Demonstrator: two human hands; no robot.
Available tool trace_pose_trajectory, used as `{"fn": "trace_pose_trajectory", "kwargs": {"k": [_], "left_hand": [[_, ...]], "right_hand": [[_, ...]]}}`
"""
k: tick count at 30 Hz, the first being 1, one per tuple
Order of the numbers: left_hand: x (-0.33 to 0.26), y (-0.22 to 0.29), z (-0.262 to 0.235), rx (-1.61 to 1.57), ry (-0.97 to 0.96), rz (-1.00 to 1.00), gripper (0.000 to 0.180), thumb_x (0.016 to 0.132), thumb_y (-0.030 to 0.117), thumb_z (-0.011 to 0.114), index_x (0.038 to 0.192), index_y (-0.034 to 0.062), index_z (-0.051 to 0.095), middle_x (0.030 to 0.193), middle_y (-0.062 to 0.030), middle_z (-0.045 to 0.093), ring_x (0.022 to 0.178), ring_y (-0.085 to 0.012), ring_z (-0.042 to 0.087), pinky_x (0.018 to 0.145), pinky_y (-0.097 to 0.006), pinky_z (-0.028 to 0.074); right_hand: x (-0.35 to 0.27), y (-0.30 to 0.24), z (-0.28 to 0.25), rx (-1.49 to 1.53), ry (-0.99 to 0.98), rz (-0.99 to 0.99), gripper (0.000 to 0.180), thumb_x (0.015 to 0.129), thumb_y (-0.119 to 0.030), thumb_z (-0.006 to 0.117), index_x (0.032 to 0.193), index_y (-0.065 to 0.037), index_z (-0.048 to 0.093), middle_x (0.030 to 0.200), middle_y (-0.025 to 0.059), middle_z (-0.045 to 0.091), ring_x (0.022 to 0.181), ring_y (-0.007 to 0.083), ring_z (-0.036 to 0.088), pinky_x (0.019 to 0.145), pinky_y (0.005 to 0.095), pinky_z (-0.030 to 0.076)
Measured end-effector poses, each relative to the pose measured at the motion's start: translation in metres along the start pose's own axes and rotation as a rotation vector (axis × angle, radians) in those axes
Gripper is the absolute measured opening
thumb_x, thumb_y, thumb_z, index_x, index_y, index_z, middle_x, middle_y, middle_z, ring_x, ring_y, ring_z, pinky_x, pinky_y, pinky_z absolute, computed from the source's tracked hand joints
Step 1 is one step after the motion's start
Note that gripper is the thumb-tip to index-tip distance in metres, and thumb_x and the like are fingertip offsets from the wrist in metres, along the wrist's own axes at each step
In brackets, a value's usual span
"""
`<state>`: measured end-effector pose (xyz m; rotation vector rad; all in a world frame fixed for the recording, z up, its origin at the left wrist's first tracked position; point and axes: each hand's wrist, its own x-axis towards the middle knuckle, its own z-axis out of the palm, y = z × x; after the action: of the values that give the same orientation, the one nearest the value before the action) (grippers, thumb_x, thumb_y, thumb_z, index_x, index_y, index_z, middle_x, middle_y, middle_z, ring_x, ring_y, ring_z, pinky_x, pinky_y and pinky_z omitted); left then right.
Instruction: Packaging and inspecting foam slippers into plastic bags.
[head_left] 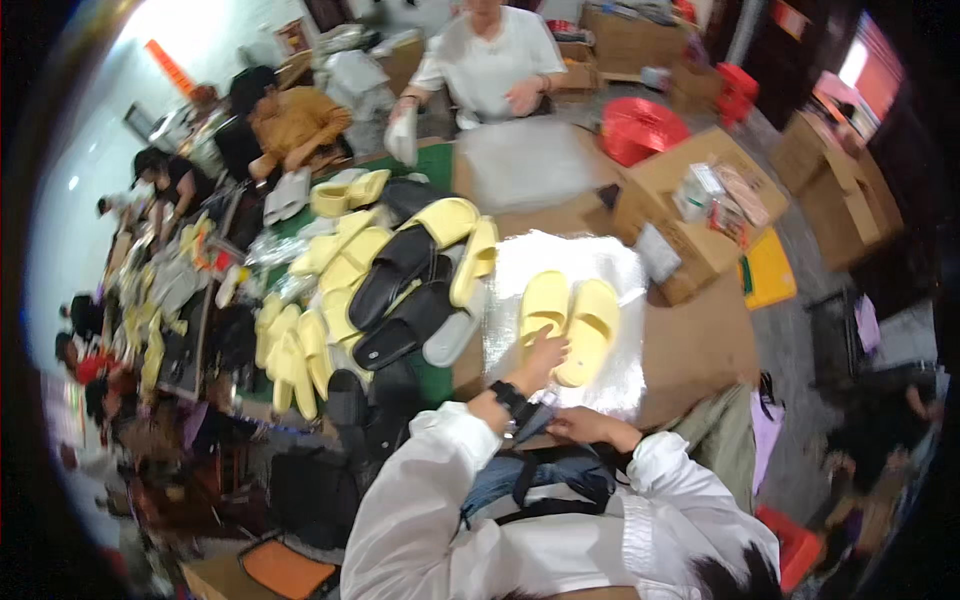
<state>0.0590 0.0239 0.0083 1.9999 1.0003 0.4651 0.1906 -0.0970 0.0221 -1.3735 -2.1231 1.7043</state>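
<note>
A pair of yellow slippers lies side by side on a shiny clear plastic sheet (625,375) in front of me. My left hand (542,360) is closed at the near end of the left yellow slipper (543,300) and hides its heel. The right yellow slipper (587,335) lies beside it, untouched. At the table's near edge, my right hand (592,427) has its fingers bent together next to a dark flat piece (533,424). What its fingertips hold, if anything, is too blurred to make out. A black watch (508,398) is on my left wrist.
Left of the sheet is a pile of yellow, black (405,325) and grey slippers on a green mat (437,385). An open cardboard box (690,270) stands to the right. Across the table, a person in white (490,60) holds a pale slipper; others sit at left.
</note>
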Motion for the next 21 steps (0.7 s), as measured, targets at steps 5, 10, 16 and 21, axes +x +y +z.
{"fn": "trace_pose_trajectory", "kwargs": {"k": [5,10,16,21], "left_hand": [[-0.044,-0.023,0.012,0.324,-0.34,-0.015,0.021,0.083,0.012,0.05,0.099,0.0043,0.06,0.097,-0.0169,0.057,0.084,-0.0343,0.057,0.075,-0.043,0.046],[-0.056,-0.026,0.028,0.622,-0.267,0.463,0.035,0.071,0.014,0.059,0.105,0.0055,0.058,0.105,-0.015,0.055,0.092,-0.0286,0.057,0.078,-0.038,0.045],[-0.091,-0.058,0.039,0.515,-0.32,0.272,0.041,0.076,0.013,0.049,0.116,0.0053,0.054,0.122,-0.0177,0.047,0.109,-0.0331,0.049,0.09,-0.041,0.042],[-0.074,-0.065,0.036,0.395,-0.501,0.31,0.032,0.079,0.013,0.049,0.109,0.003,0.057,0.113,-0.0191,0.05,0.104,-0.0335,0.053,0.084,-0.043,0.046]], "right_hand": [[-0.002,0.005,-0.036,0.218,0.492,0.251,0.029,0.084,-0.026,0.057,0.103,-0.005,0.062,0.088,0.0154,0.064,0.089,0.0244,0.059,0.08,0.0332,0.046],[0.069,0.062,-0.059,-0.125,0.908,0.076,0.026,0.08,-0.026,0.058,0.101,-0.013,0.066,0.093,0.0171,0.058,0.089,0.0329,0.056,0.075,0.0389,0.045],[0.105,0.011,-0.053,-0.127,0.684,0.275,0.031,0.076,-0.04,0.056,0.093,-0.015,0.067,0.107,0.0137,0.053,0.104,0.0329,0.05,0.084,0.0437,0.041],[0.077,0.056,-0.055,-0.156,0.708,0.233,0.026,0.08,-0.03,0.056,0.095,-0.011,0.066,0.094,0.0139,0.062,0.089,0.0297,0.059,0.077,0.0384,0.046]]}}
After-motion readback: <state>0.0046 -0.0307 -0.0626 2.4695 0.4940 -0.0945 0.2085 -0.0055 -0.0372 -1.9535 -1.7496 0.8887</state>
